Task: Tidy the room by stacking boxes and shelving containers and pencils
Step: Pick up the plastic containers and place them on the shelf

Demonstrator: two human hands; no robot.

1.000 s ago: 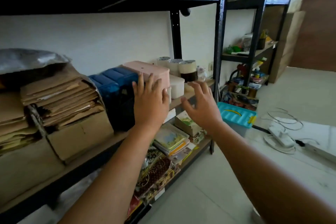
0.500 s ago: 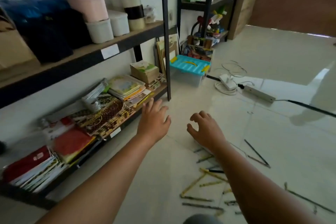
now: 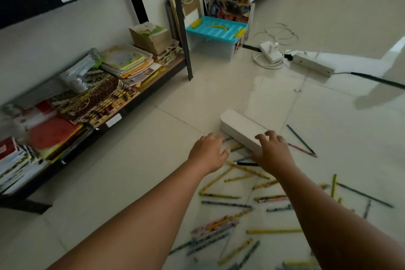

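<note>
A long white box [image 3: 241, 129] lies on the tiled floor in the middle of the view. Several pencils [image 3: 221, 195] lie scattered on the floor in front of it and to its right. My right hand [image 3: 274, 151] reaches over the near end of the white box, fingers spread and loosely bent, holding nothing. My left hand [image 3: 208, 151] hovers just left of that end, above a few pencils, fingers relaxed and empty. A black shelf unit [image 3: 153, 81] stands on the left with books and papers on its bottom board.
A clear tub with a turquoise lid [image 3: 215, 29] stands on the floor beside the shelf post. A white charger with coiled cable [image 3: 270, 53] and a power strip [image 3: 313, 64] lie further right. Open tiled floor [image 3: 328, 116] spreads to the right.
My view has dropped from the upper shelf to the floor. Both hands came down from the shelved containers and now reach to the white box among the pencils.
</note>
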